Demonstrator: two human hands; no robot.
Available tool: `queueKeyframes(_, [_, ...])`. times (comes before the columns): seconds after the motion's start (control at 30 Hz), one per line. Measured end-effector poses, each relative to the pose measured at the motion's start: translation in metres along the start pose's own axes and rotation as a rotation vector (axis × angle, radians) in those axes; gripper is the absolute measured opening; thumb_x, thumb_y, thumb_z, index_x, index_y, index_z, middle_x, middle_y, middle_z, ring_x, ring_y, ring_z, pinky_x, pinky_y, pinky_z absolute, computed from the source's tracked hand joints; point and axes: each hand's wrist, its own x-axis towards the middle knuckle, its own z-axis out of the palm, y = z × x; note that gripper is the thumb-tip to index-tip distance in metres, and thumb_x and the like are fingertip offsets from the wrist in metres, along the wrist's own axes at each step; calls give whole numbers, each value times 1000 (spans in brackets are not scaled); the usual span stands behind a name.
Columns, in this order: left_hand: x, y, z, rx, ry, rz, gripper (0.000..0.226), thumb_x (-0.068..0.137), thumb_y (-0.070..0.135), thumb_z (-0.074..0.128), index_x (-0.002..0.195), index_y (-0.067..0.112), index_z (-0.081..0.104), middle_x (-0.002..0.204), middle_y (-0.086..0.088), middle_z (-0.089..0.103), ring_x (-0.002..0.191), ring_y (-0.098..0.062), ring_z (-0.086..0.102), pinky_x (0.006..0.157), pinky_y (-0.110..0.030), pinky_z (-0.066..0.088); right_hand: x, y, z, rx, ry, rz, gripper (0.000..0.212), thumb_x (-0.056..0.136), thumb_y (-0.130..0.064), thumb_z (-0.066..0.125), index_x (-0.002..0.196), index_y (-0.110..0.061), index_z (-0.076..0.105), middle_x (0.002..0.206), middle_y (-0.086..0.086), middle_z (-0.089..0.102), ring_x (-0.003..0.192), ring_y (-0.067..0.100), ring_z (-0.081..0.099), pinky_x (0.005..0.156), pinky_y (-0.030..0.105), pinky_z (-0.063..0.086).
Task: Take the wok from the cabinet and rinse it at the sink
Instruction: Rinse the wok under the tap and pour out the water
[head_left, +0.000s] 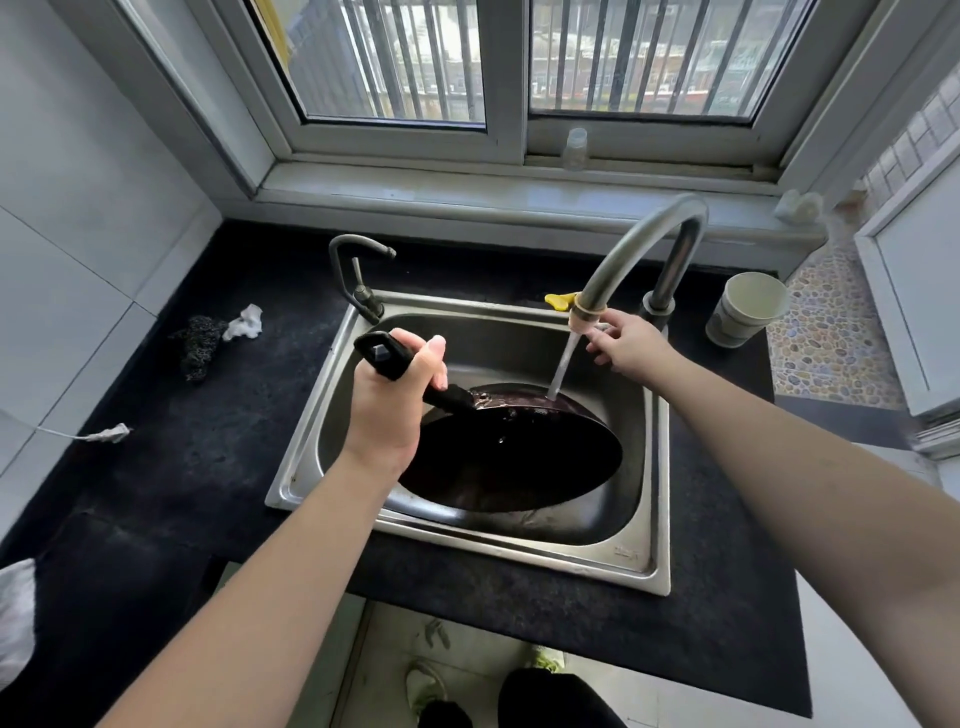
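The wok (511, 457) sits down inside the steel sink (655, 525), tilted so its dark inner bowl faces up and toward the camera, its far rim raised near the back of the basin. A stream of water (562, 364) falls from the spout of the tall curved faucet (631, 249) and lands on the wok's far rim, where the metal looks wet and glinting. The wok's black handle (387, 358) rises to the left, and the left hand (392, 402) grips it, fingers curled fully round the shaft with the thumb laid along the top; the handle's end sticks out above the fist. The right hand (626, 343) reaches to the faucet's outlet, its fingers loosely spread and relaxed, fingertips just beside the pale nozzle tip and the stream; whether they touch the nozzle cannot be told. A smaller thin tap (358, 270) stands at the sink's back left corner, and a yellow piece (560, 300) lies on the rim behind the spout. On the black countertop (208, 493) to the left lie a dark scouring pad (200, 345) and a crumpled white scrap (245, 322) touching it. A pale cup (745, 309) stands on the counter right of the faucet base, and a small clear bottle (575, 149) stands on the window ledge.
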Motion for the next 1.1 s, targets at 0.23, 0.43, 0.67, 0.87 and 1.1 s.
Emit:
queueKeyframes(0.23, [-5, 17, -28, 97, -324, -39, 22, 89, 26, 56, 69, 18, 61, 70, -5, 63, 77, -22, 59, 90, -37, 44, -1, 0, 1, -7, 9, -4, 26, 98, -33, 52, 123, -31, 58, 83, -5, 67, 70, 14, 64, 67, 29, 52])
queueKeyframes(0.43, [2, 68, -38, 664, -642, -56, 24, 87, 47, 57, 88, 29, 72, 110, 12, 58, 111, -7, 55, 97, -15, 36, -3, -2, 2, -19, 16, -2, 26, 98, -34, 51, 124, -31, 58, 81, -6, 66, 69, 13, 64, 62, 26, 50])
queueKeyframes(0.67, [23, 123, -36, 862, -942, -465, 79, 55, 87, 58, 110, 32, 71, 99, 16, 73, 95, -4, 69, 78, -15, 52, -5, -5, 2, -11, 27, 4, 26, 98, -34, 52, 122, -30, 59, 79, -5, 66, 65, 12, 62, 55, 20, 43])
queueKeyframes(0.87, [46, 121, -10, 1099, -725, -942, 101, 60, 89, 46, 87, -5, 70, 83, -22, 74, 70, -39, 72, 53, -35, 58, -7, -5, 4, 5, 43, -1, 23, 99, -25, 51, 120, -22, 61, 82, 3, 64, 61, 14, 57, 53, 18, 40])
queueKeyframes(1.1, [34, 77, 4, 1635, -958, -1363, 34, 93, 34, 61, 85, 1, 58, 75, -13, 71, 58, -21, 68, 52, -25, 54, -9, -9, 2, 0, 44, 11, 23, 99, -25, 51, 121, -23, 60, 87, 6, 65, 61, 12, 56, 51, 16, 40])
